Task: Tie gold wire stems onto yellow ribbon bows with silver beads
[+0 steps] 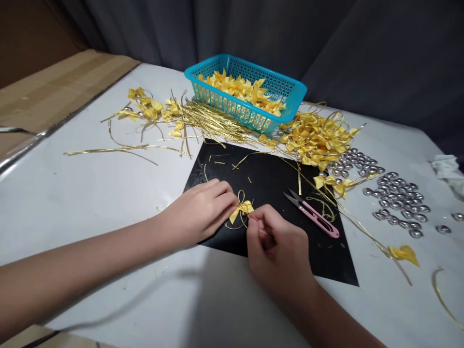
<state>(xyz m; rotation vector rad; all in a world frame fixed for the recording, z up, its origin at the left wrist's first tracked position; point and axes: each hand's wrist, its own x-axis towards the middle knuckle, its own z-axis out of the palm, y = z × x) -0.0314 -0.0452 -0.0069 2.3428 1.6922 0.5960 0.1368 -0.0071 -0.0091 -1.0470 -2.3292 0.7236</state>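
Note:
A small yellow ribbon bow (241,209) with looped gold cord and a silver bell lies between my hands over the black mat (261,179). My left hand (203,208) has its fingers closed at the left side of the bow; the fingertips are partly hidden. From the right, my right hand (279,237) pinches the gold cord beside the bell. Pink-handled thread snips (317,218) rest on the mat to the right of my right hand, blades pointing up and left.
Behind the mat stands a blue basket (232,104) of yellow bows. Gold cords (213,121) lie before it, with finished-looking bows (315,137) heaped to the right. Silver bells (398,198) spread over the white table (108,193). Cardboard (65,82) is at the left.

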